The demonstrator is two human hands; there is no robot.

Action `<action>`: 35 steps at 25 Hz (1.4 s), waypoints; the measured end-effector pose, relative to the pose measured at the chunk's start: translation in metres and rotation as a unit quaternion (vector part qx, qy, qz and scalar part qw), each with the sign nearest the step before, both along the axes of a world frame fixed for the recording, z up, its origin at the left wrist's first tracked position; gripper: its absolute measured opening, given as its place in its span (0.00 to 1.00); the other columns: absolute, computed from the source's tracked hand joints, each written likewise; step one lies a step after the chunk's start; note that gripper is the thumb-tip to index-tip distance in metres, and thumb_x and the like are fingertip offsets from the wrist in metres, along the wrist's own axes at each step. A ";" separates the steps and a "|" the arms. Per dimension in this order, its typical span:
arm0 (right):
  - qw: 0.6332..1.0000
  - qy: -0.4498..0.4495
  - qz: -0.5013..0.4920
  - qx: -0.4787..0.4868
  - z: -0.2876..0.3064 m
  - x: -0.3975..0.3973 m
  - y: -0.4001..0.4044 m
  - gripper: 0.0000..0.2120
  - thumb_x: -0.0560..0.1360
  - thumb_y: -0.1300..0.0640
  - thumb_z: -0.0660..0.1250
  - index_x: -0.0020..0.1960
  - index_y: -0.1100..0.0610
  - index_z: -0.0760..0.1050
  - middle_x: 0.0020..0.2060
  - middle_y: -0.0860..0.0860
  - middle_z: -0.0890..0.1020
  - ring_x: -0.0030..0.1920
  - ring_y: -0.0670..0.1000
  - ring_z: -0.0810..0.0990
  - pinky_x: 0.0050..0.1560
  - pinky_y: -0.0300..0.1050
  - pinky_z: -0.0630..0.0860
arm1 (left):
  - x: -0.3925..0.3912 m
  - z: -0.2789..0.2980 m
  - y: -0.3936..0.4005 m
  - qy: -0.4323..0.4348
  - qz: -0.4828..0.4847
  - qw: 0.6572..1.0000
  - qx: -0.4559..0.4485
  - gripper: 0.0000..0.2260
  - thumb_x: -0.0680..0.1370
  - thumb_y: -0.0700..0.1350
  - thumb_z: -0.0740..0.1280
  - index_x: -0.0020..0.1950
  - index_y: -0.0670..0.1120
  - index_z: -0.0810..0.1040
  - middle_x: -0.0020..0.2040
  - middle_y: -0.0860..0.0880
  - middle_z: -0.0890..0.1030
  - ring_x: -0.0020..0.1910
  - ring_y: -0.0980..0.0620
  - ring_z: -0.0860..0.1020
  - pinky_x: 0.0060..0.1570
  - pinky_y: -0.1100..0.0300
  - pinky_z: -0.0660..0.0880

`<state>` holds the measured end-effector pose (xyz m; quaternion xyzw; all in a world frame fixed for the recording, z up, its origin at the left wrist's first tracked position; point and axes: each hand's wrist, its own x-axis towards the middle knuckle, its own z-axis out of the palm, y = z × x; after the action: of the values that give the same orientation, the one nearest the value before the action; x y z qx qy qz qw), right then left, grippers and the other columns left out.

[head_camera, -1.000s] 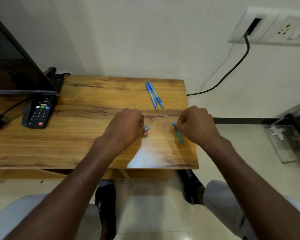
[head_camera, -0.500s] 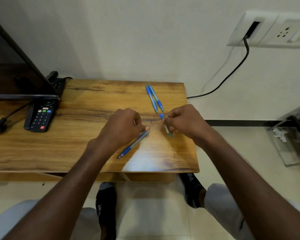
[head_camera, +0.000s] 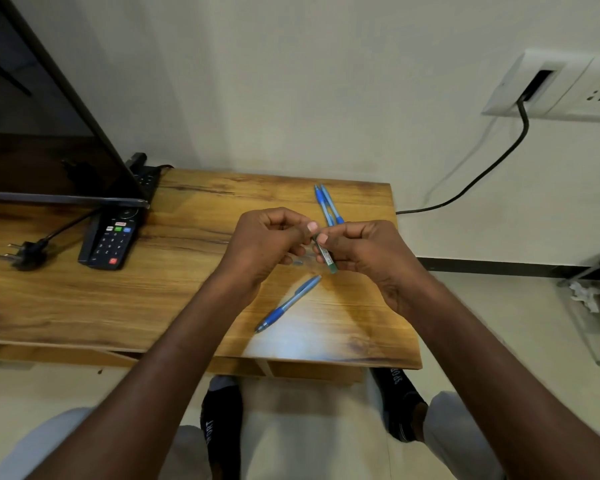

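Note:
My right hand (head_camera: 368, 258) holds a short clear pen piece (head_camera: 327, 257) with a dark green end, tilted, just above the wooden table (head_camera: 194, 289). My left hand (head_camera: 267, 240) meets it from the left, thumb and fingers pinching the piece's upper tip. One blue pen (head_camera: 288, 303) lies loose on the table below the hands, slanting toward the front edge. Two more blue pens (head_camera: 324, 202) lie side by side at the back, partly hidden by my right hand. A tiny grey-blue bit (head_camera: 298, 262) rests on the wood under my left hand.
A black remote (head_camera: 110, 240) lies at the left beside a dark screen (head_camera: 42, 133). A loose plug (head_camera: 21, 254) and cord sit further left. A black cable (head_camera: 482, 181) runs from the wall socket (head_camera: 551, 88). My knees and feet are under the table's front edge.
My left hand has let go of the blue pen, which now lies on the table. Both hands rose and came together on the short pen piece.

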<state>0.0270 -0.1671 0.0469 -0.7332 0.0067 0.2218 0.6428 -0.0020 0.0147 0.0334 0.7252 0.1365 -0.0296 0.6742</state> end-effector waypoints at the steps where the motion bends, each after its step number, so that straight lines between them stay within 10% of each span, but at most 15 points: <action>1: 1.000 -0.004 0.000 -0.001 0.000 0.000 0.001 0.08 0.79 0.60 0.75 0.55 0.62 0.87 0.46 0.58 0.89 0.48 0.55 0.89 0.49 0.43 0.86 | 0.000 0.000 -0.001 0.004 0.011 1.000 -0.004 0.03 0.77 0.46 0.77 0.47 0.47 0.87 0.42 0.48 0.88 0.41 0.51 0.85 0.39 0.59 0.79; 18: 0.997 -0.037 -0.026 0.060 -0.004 -0.002 0.005 0.06 0.79 0.61 0.74 0.53 0.61 0.87 0.47 0.56 0.90 0.52 0.53 0.89 0.54 0.45 0.85 | 0.004 0.000 0.000 0.020 0.102 0.976 -0.193 0.07 0.81 0.40 0.72 0.54 0.36 0.83 0.43 0.39 0.87 0.44 0.44 0.88 0.45 0.57 0.85; 26: 0.994 -0.041 -0.072 0.070 -0.009 0.002 0.004 0.07 0.79 0.59 0.75 0.56 0.56 0.87 0.46 0.55 0.90 0.47 0.53 0.89 0.50 0.51 0.84 | 0.006 -0.001 -0.008 0.108 0.105 0.898 -0.414 0.10 0.79 0.33 0.63 0.56 0.33 0.82 0.48 0.37 0.85 0.51 0.46 0.86 0.55 0.54 0.84; 35: 0.977 -0.177 -0.109 -0.056 -0.017 0.009 0.005 0.04 0.77 0.59 0.76 0.52 0.55 0.89 0.45 0.48 0.90 0.44 0.50 0.89 0.55 0.58 0.85 | 0.003 -0.002 -0.021 0.128 0.095 0.912 -0.379 0.12 0.83 0.33 0.65 0.66 0.30 0.79 0.55 0.35 0.84 0.65 0.38 0.82 0.53 0.58 0.84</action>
<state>0.0361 -0.1617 0.0296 -0.7903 -0.0151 0.0166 0.6123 0.0010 -0.0060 0.0311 0.3887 0.2689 -0.1074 0.8747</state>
